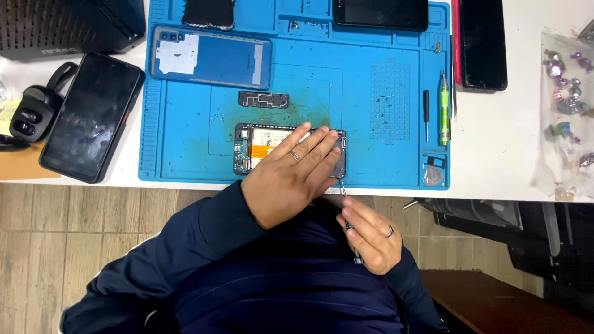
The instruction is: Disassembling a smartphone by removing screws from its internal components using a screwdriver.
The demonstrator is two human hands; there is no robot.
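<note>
With the left hand (289, 179) lying open-fingered, pinning the opened phone (289, 150) at centre frame, the right hand (371, 236) is pinching tweezers (344, 193) against its lower-right corner, best worked gently.

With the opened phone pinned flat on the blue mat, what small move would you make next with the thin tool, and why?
Probably ease the tip of the thin tool a little further along the lower right edge of the opened phone. The left hand lies flat across it, holding it on the blue mat, while the right hand has the tool's tip at that corner.
</note>
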